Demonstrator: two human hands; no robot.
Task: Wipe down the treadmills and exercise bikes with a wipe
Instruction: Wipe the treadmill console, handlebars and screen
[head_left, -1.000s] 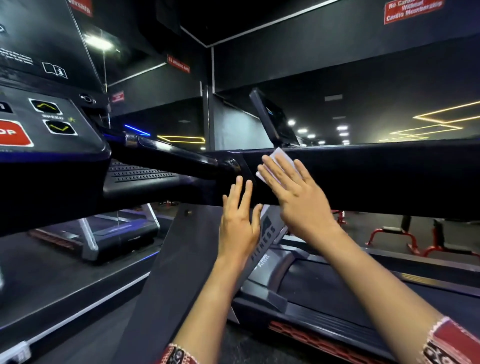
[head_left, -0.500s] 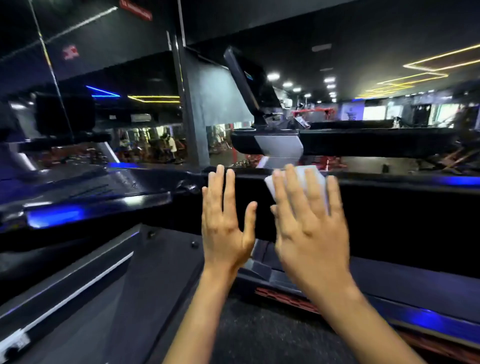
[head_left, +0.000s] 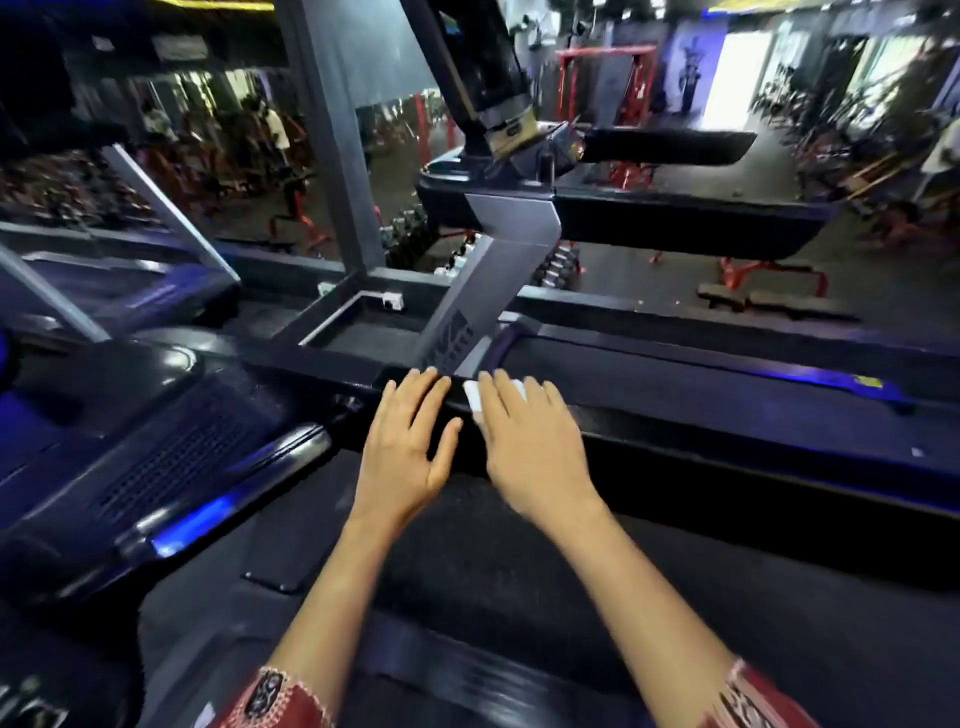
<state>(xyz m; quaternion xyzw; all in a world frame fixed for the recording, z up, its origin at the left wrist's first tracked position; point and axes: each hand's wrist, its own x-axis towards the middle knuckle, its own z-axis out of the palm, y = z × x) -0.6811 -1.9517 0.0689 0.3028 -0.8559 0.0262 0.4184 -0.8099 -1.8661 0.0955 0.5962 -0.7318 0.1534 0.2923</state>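
Small white wipe (head_left: 474, 397) is flat on the treadmill's long glossy black handrail (head_left: 727, 436), pinned under the right hand's (head_left: 535, 447) straight fingers. The left hand (head_left: 405, 447) lies flat and empty on the handrail, just beside it. The wipe looks thin and floppy, so I'd press with a flat palm, not pinch.

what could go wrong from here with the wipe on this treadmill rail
1. The wipe is only pressed under the flat fingers of the right hand, not gripped, so it might slip out and drop off the rail.
2. The left hand lies bare on the rail beside it, so it may smear the part being cleaned.
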